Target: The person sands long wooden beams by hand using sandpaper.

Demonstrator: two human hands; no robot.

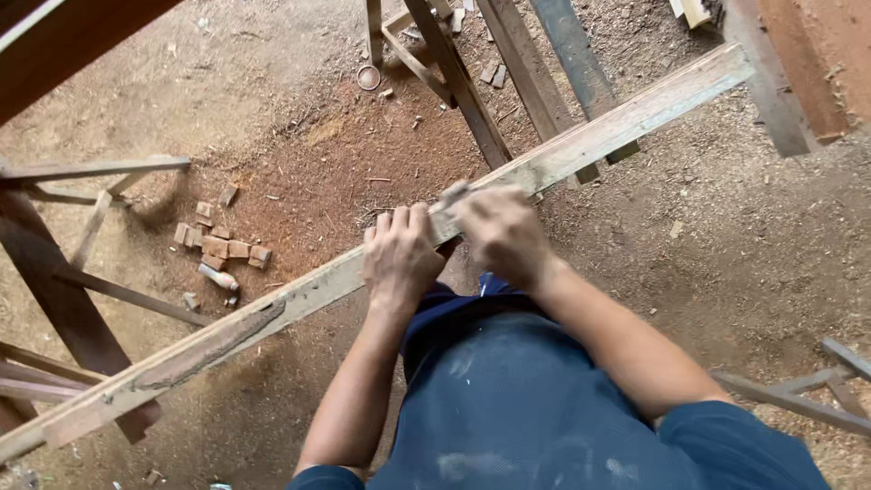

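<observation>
1. I see a long wooden plank (272,308) running on a diagonal from the lower left corner up to the upper right, where its far end (726,68) stops just short of a reddish board (807,54) at the frame's top right.
2. My left hand (399,259) lies across the plank near its middle, fingers curled over the far edge and gripping it.
3. My right hand (504,231) is just beside the left, blurred, closed around something small pressed onto the plank's top face; I cannot tell what that thing is.
4. The plank's near edge passes right in front of my blue trousers (508,399), so there is little room on my side.
5. Along the plank, the stretch toward the lower left is bare, with a dark cracked patch (245,331) on its face; the stretch toward the upper right is bare as well.
6. Beyond the far edge, several dark slanted timbers (472,100) cross under the plank close to my right hand and crowd that side.
7. To the left, a wooden frame (63,272) of thick and thin bars stands near the plank's lower end.
8. On the sawdust floor (299,172) between frame and plank lie a cluster of small wood blocks (218,245) and a pale short cylinder (218,277).
9. A small ring (368,77) sits on the floor farther up.
10. To the lower right, thin grey bars (807,399) lie well apart from the plank.
</observation>
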